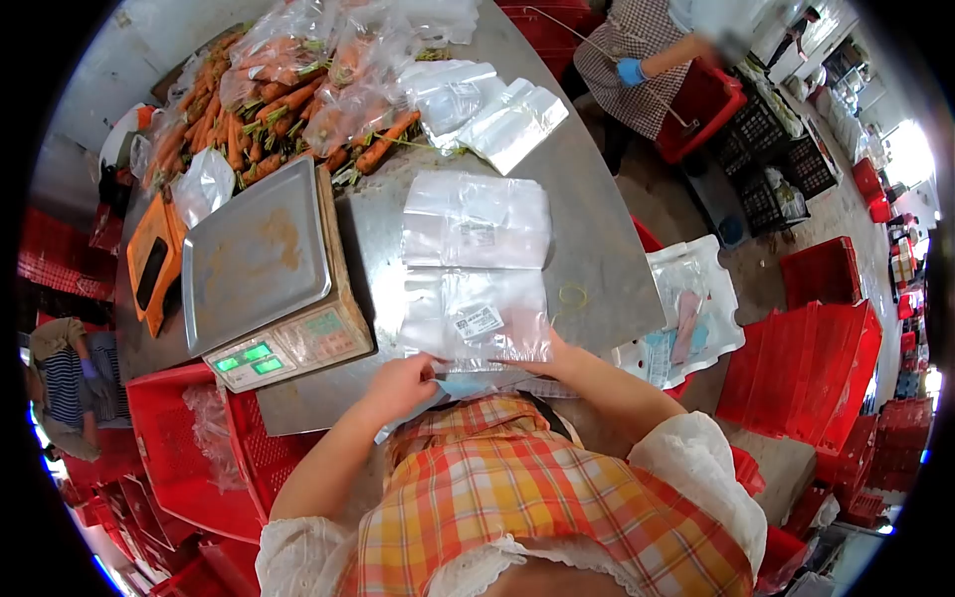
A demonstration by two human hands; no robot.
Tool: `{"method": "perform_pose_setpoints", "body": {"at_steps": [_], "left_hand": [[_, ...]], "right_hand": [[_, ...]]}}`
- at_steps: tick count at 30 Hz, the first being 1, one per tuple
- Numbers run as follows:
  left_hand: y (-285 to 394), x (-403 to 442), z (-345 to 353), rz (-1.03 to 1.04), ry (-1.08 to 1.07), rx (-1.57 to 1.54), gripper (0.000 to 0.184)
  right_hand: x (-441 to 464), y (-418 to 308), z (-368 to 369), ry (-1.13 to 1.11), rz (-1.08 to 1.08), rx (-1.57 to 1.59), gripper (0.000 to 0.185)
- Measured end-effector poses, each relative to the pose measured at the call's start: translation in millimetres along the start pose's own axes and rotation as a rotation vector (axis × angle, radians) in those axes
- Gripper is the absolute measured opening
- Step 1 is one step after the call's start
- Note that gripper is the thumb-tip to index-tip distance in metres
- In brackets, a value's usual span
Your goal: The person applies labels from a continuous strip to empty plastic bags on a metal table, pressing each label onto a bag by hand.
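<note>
A clear plastic bag (pixel 476 310) with a white printed label lies flat on the metal table, its near edge toward me. My left hand (pixel 402 384) is closed, thumb and fingers pinched at the near left corner of this bag. At the near right corner my right hand (pixel 553 356) grips the same edge, its fingertips partly hidden by the plastic. Just beyond lies a stack of similar bags (pixel 477 204), touching or overlapping the labelled one. Beside my right hand, a thin yellow rubber band (pixel 573 297) rests on the metal.
A scale (pixel 261 254) with a lit green display stands left, an orange device (pixel 154 261) beside it. Carrots (pixel 288 104), some bagged, are heaped at the back left. More bags (pixel 512 124) lie beyond. Red crates (pixel 801 378) flank the table; a co-worker's blue-gloved hand (pixel 631 72) is across it.
</note>
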State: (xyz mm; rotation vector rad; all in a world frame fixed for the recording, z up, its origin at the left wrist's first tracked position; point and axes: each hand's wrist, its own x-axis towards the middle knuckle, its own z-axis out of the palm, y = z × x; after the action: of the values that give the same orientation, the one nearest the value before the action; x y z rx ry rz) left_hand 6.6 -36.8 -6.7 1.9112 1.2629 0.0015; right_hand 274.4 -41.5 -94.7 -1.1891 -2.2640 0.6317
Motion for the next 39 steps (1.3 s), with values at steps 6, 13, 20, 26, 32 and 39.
{"method": "perform_pose_setpoints", "body": {"at_steps": [6, 13, 20, 26, 32, 39], "left_hand": [[10.8, -15.4, 1.0, 0.552, 0.11, 0.336, 0.018], [11.6, -26.7, 3.2, 0.508, 0.164, 0.259, 0.02], [27.9, -28.9, -10.9, 0.389, 0.028, 0.141, 0.02], [35.0, -2.6, -12.2, 0.198, 0.048, -0.28, 0.02], [-3.9, 72.9, 15.2, -0.016, 0.213, -0.482, 0.018], [-9.2, 91.4, 24.5, -0.192, 0.149, -0.192, 0.025]], "right_hand": [[3.3, 0.6, -1.9, -0.062, 0.16, 0.412, 0.024], [6.0, -2.0, -6.6, -0.067, 0.088, 0.488, 0.023], [35.4, 10.1, -38.6, -0.514, 0.174, 0.237, 0.031], [60.3, 11.0, -76.0, -0.379, 0.566, 0.304, 0.031], [68.3, -38.8, -116.9, 0.881, -0.023, -0.281, 0.022], [8.0, -39.6, -25.2, 0.026, 0.321, 0.364, 0.03]]}}
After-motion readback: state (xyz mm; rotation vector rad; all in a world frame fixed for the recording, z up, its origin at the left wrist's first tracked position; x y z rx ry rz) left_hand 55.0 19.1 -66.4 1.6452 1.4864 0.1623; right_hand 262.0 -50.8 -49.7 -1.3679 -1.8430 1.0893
